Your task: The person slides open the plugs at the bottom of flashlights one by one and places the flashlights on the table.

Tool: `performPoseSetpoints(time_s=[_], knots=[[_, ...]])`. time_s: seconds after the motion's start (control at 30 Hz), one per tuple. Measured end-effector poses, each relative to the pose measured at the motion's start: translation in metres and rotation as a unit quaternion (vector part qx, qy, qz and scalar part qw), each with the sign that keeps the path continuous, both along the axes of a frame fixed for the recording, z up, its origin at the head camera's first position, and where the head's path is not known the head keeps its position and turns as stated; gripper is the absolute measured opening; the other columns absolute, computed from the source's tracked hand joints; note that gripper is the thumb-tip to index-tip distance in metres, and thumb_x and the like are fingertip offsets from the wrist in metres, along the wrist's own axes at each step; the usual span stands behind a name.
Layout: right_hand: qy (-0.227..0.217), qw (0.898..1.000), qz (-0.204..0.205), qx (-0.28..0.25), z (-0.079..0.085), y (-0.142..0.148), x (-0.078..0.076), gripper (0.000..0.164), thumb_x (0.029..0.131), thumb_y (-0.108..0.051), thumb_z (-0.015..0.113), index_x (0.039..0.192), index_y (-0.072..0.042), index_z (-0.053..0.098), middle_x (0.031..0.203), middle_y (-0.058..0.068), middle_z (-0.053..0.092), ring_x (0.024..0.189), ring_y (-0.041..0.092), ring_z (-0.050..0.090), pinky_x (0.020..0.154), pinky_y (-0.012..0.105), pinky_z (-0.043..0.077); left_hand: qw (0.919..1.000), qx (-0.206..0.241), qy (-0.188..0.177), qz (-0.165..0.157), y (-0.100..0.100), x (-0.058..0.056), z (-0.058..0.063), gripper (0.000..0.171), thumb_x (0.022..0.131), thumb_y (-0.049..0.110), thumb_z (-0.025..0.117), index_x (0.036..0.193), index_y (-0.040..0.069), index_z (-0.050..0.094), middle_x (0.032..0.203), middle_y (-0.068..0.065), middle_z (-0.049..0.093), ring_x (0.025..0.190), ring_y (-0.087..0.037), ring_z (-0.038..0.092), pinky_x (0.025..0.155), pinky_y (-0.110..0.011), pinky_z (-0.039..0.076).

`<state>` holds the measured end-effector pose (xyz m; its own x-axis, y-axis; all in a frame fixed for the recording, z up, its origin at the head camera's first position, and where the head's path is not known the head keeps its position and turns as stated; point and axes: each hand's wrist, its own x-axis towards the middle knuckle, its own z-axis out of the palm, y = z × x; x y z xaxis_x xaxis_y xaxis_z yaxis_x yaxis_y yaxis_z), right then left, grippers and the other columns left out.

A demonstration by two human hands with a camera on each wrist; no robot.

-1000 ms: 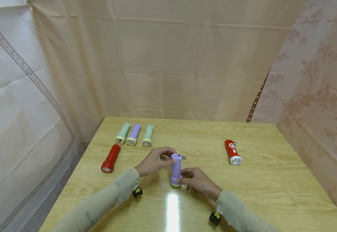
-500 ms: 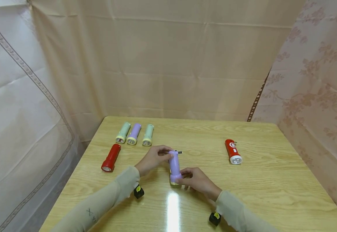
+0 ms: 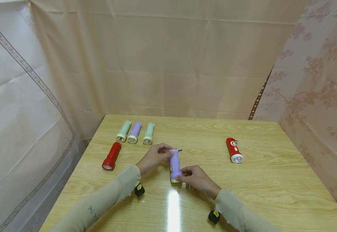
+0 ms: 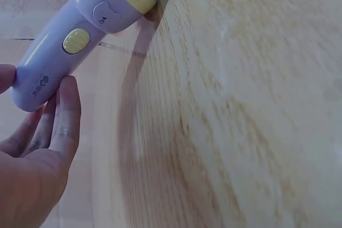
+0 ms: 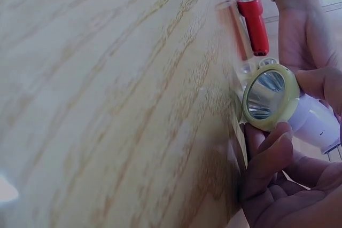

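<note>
Between my hands stands a purple flashlight, head down and slightly tilted over the middle of the table. My left hand pinches its top end between thumb and fingers, by the metal plug prongs that stick out to the right. My right hand grips the cream-rimmed lamp end between thumb and fingers. A yellow ribbed switch shows on the flashlight's side in the left wrist view. The right wrist view looks into its round reflector, with the rim raised off the table on one side.
At the back left lie two mint flashlights with another purple flashlight between them. A red flashlight lies nearer on the left. A red flashlight with a white rim lies on the right of the wooden table.
The purple flashlight has turned about its length, so its prongs show edge-on, and its top has tipped slightly left and away. Both hands keep hold of it.
</note>
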<state>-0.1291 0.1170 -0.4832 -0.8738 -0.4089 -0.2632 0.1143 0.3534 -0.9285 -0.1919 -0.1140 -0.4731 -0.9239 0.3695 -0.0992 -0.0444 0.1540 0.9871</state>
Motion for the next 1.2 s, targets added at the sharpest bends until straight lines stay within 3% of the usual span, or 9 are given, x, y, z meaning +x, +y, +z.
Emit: performPoseSetpoints(time_s=[0.33, 0.53, 0.83, 1.2], knots=[[0.006, 1.0, -0.015, 0.006, 0.001, 0.0, 0.002, 0.04, 0.092, -0.027, 0.079, 0.12, 0.002, 0.071, 0.095, 0.004, 0.072, 0.072, 0.016, 0.056, 0.058, 0.027, 0.047, 0.9991, -0.04, 0.009, 0.008, 0.006, -0.003, -0.001, 0.04, 0.094, 0.037, 0.077, 0.122, 0.009, 0.07, 0.11, -0.006, 0.072, 0.101, -0.022, 0.068, 0.089, -0.039, 0.058], [-0.002, 1.0, -0.021, 0.005, 0.001, 0.003, 0.001, 0.039, 0.093, -0.03, 0.078, 0.118, 0.0, 0.073, 0.093, 0.004, 0.07, 0.065, 0.014, 0.051, 0.054, 0.025, 0.043, 0.998, -0.055, 0.001, 0.032, 0.012, -0.004, -0.001, 0.037, 0.093, 0.041, 0.077, 0.118, 0.014, 0.073, 0.107, -0.003, 0.073, 0.1, -0.02, 0.068, 0.089, -0.039, 0.057], [-0.017, 0.999, -0.041, 0.001, 0.001, 0.009, -0.003, 0.049, 0.091, -0.043, 0.079, 0.118, -0.003, 0.072, 0.093, 0.008, 0.073, 0.061, 0.015, 0.054, 0.052, 0.026, 0.043, 0.9976, -0.033, -0.008, 0.061, 0.02, -0.012, -0.003, 0.036, 0.095, 0.035, 0.076, 0.119, 0.008, 0.071, 0.108, -0.005, 0.073, 0.1, -0.02, 0.069, 0.089, -0.036, 0.056], [-0.003, 0.996, -0.087, 0.015, 0.0, 0.018, -0.005, 0.05, 0.091, -0.041, 0.079, 0.121, -0.001, 0.071, 0.095, 0.006, 0.071, 0.065, 0.015, 0.053, 0.053, 0.026, 0.044, 0.9977, 0.004, -0.026, 0.062, 0.036, -0.019, -0.003, 0.039, 0.095, 0.033, 0.077, 0.121, 0.005, 0.069, 0.107, -0.009, 0.073, 0.092, -0.023, 0.072, 0.088, -0.041, 0.059]])
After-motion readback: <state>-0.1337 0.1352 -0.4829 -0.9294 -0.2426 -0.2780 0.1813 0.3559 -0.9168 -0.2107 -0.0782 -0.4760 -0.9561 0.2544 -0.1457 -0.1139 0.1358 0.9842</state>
